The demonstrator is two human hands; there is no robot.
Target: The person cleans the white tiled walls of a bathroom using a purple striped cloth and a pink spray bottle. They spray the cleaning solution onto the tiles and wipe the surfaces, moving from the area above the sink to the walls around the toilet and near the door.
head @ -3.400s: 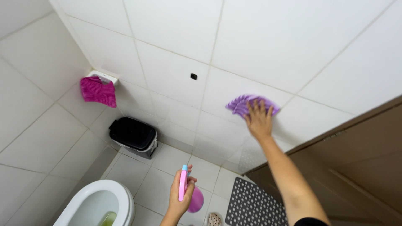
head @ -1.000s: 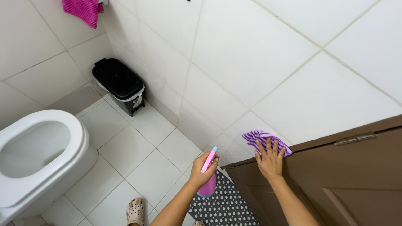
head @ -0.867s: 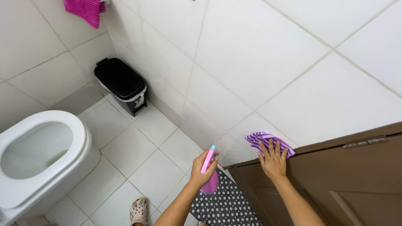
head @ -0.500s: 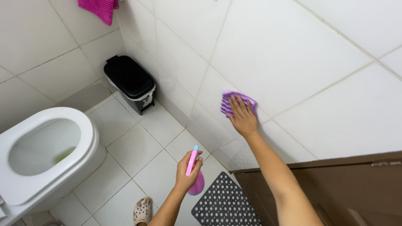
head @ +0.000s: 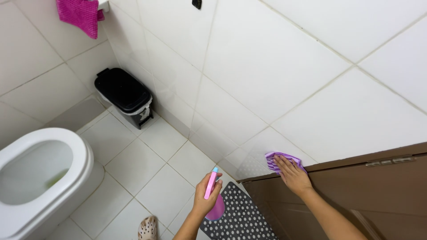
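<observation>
Your right hand (head: 291, 176) presses flat on the purple cloth (head: 281, 160) against the tiled wall (head: 275, 66), beside the brown door's (head: 356, 186) edge. Your left hand (head: 205, 199) wraps shut around the pink spray bottle (head: 212, 195).

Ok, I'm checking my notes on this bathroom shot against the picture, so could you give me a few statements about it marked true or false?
1. The right hand presses a purple cloth flat against the white tiled wall. True.
2. The left hand holds a green sponge. False: it grips a pink spray bottle.
3. The black bin stands on the floor against the wall, lid closed. True.
4. The toilet has its lid shut. False: the bowl is open to view.
5. A pink towel hangs high up on the wall. True.
6. The dotted mat is plain white. False: it is dark with pale dots.
</observation>
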